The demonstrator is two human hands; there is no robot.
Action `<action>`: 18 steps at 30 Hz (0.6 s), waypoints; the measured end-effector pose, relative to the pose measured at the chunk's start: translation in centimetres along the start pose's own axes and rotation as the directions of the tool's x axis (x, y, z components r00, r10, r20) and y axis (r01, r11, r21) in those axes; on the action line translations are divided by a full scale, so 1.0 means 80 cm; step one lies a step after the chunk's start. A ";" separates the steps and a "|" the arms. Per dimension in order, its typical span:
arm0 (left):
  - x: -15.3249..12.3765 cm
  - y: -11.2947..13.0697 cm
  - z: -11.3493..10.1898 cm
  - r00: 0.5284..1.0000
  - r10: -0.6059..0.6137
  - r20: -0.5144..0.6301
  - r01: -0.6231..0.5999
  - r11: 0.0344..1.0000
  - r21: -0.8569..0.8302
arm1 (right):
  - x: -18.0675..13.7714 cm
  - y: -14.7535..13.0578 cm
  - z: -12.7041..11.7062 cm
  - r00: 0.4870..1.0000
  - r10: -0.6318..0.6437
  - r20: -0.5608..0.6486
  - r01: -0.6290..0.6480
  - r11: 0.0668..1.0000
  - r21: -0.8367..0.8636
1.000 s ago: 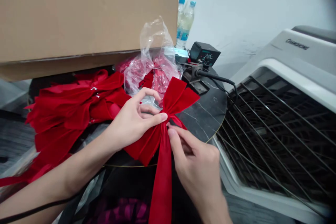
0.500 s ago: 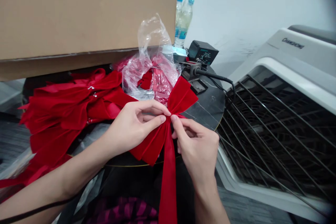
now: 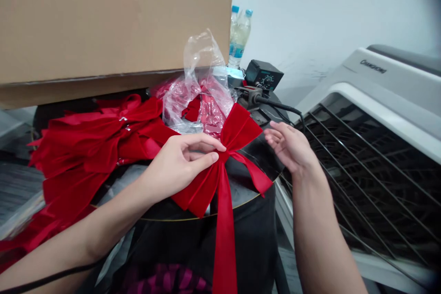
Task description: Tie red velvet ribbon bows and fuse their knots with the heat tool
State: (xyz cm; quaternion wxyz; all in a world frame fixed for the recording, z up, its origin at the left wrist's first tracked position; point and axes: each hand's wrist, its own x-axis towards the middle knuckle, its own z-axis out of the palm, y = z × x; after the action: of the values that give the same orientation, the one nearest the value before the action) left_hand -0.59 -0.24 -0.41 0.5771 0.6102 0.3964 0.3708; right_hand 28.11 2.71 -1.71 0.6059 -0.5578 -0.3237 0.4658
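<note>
A red velvet bow (image 3: pixel 237 131) lies on the round dark marble table (image 3: pixel 267 156), its long tail hanging over the front edge. My left hand (image 3: pixel 179 163) pinches the bow's knot between thumb and forefinger. To the right of the bow my right hand (image 3: pixel 289 144) hovers with its fingers loosely spread and nothing in them, close to a short tail of the ribbon.
A heap of red bows (image 3: pixel 93 142) lies at the left under a big cardboard box (image 3: pixel 110 27). A clear plastic bag (image 3: pixel 201 87) with red pieces, two water bottles (image 3: pixel 239 36) and a soldering station (image 3: pixel 263 76) with its cable stand behind. A white grilled appliance (image 3: pixel 372 147) fills the right.
My right hand has let go of the bow's knot and moved right and up, opening. A short ribbon tail now lies spread to the right. My left hand keeps its pinch.
</note>
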 end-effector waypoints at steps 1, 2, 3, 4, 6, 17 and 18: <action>0.000 0.000 -0.001 1.000 -0.010 0.001 0.010 1.000 0.000 | 0.014 0.003 0.005 1.000 -0.026 -0.016 0.026 0.999 0.024; 0.000 0.000 -0.001 1.000 -0.020 -0.001 0.020 1.000 -0.001 | 0.026 0.005 0.010 0.998 -0.055 -0.029 0.056 0.997 0.044; 0.001 -0.001 -0.002 1.000 -0.028 0.000 0.028 1.000 -0.002 | 0.037 0.007 0.014 0.996 -0.085 -0.038 0.087 0.994 0.059; 0.001 0.000 -0.003 0.999 -0.032 0.000 0.032 0.999 -0.005 | 0.047 0.007 0.018 0.993 -0.113 -0.043 0.116 0.991 0.067; 0.002 0.000 -0.004 0.999 -0.035 0.001 0.035 0.999 -0.010 | 0.066 0.005 0.023 0.986 -0.161 -0.050 0.164 0.984 0.066; 0.000 -0.001 -0.009 1.000 -0.027 -0.014 0.027 0.999 0.035 | 0.108 0.013 0.026 0.878 -0.469 -0.096 0.451 0.878 -0.163; 0.000 -0.002 -0.009 0.999 -0.033 -0.021 0.034 0.998 0.046 | 0.103 0.012 0.024 0.861 -0.500 -0.090 0.477 0.857 -0.194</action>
State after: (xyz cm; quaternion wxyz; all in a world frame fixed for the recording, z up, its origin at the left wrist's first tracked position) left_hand -1.26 0.07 -0.50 0.5650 0.6129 0.4208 0.3579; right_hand 29.11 11.02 -3.37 0.6768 -0.5361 -0.4498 0.2286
